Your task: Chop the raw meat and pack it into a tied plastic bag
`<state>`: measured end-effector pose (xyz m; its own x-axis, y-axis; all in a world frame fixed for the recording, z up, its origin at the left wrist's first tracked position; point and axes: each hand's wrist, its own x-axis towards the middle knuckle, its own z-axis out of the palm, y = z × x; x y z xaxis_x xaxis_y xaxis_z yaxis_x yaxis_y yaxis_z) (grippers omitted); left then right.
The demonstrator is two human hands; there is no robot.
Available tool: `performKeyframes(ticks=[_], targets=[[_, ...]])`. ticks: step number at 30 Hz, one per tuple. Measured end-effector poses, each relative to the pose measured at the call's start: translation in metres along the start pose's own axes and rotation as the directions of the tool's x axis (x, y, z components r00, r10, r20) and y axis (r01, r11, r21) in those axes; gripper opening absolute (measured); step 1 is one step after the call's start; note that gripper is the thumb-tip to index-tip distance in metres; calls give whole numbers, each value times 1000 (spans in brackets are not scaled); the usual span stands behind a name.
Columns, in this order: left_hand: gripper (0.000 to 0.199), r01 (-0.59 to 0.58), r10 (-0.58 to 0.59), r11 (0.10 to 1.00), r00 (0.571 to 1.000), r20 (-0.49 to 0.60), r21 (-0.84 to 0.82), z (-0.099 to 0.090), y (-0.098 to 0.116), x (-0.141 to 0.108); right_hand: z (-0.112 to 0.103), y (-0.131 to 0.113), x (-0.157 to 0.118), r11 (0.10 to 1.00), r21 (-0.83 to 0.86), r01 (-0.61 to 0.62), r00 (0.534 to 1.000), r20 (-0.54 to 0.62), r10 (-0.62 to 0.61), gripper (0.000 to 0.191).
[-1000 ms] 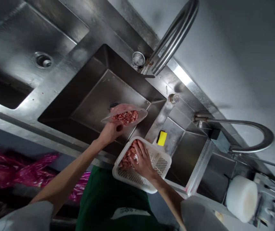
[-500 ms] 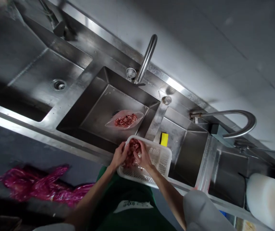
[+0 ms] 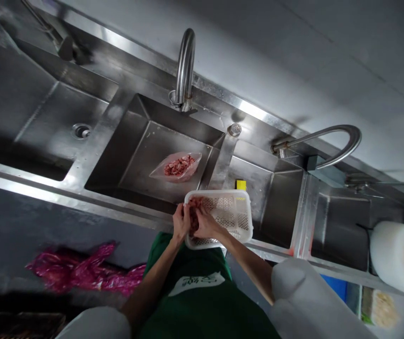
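Observation:
A white perforated plastic basket [image 3: 227,200] stands across the front edge of the sinks, close to my body. Chopped red meat [image 3: 195,201] is bunched at its left end. My left hand [image 3: 181,222] is closed over the basket's left rim, its fingertips bent in beside the meat. My right hand [image 3: 206,224] reaches inside, fingers curled against the meat and partly covering it. Beyond the basket, a clear plastic bag [image 3: 157,173] lies open in the middle sink with more chopped meat [image 3: 179,165] in it.
The middle sink [image 3: 111,155] lies between a larger left sink [image 3: 46,136] and a smaller right one [image 3: 279,207]. A yellow block [image 3: 241,184] sits behind the basket. Curved faucets [image 3: 186,61] rise along the wall. Pink plastic [image 3: 81,270] lies on the floor at left.
The meat has been pushed together toward the basket's left end. My right hand has moved left with it, and my left hand is now at the rim. The camera view has turned slightly.

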<state>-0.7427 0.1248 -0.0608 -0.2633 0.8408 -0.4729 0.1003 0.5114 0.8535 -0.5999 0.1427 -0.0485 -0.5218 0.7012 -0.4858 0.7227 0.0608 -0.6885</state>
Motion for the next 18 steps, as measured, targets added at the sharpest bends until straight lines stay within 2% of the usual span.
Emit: performKeyframes(ticks=[3,7,9,12,15,18], targets=[[48,-50,50,998,999,6,30,8,2,-2,12,-1,-10,995,-30,-94,995,-39,93,97],[45,-63,62,997,998,31,34,16,10,-6,24,3,-17,967,18,-253,953,-166,252,64],[45,-66,65,997,998,21,31,17,12,-7,25,9,-16,966,94,-242,949,-182,256,56],[44,-74,73,997,997,20,17,14,11,-5,21,24,-12,939,291,-183,959,-157,235,57],[46,-42,44,999,996,81,-18,7,8,2,10,40,-11,836,524,-161,966,-89,242,44],[48,9,3,997,987,160,-74,-5,5,15,-7,48,-17,743,662,-103,972,-93,218,39]])
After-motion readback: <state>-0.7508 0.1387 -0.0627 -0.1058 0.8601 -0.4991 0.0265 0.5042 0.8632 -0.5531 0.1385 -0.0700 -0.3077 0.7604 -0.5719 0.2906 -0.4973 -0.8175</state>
